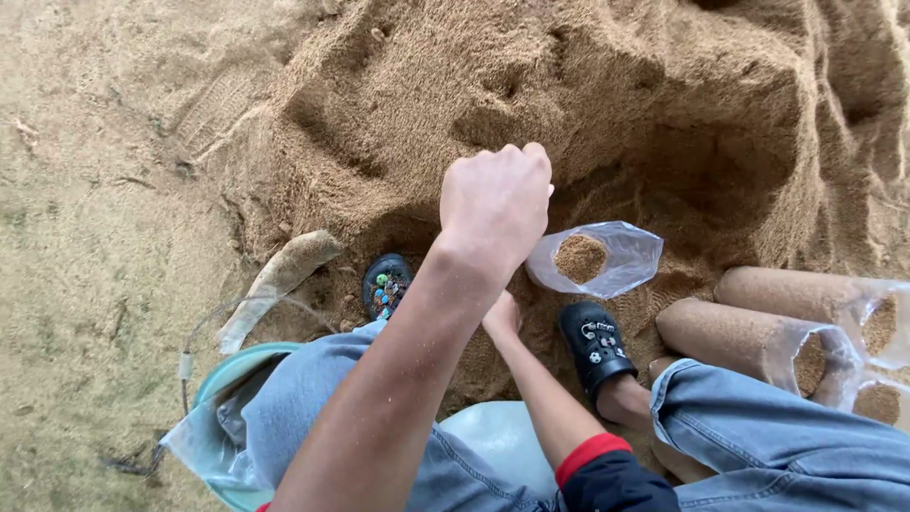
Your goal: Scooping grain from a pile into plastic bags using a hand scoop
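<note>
Sitting low by the teal basin (220, 377) at the bottom left. Right hand (500, 318) is mostly hidden, can't tell its fingers; left hand (495, 204) is fisted above the half-filled clear bag (595, 258) mid-frame. Packed sawdust bags (758, 339) lie right, big sawdust pile (607, 85) up top.

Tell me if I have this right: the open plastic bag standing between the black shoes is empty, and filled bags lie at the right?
Not quite. The head view shows the open plastic bag already holds some sawdust at its bottom, so it is not empty. Filled bags do lie at the right, and it stands by the black shoes.

Sawdust-strewn ground (85, 284), flat daylight
</note>
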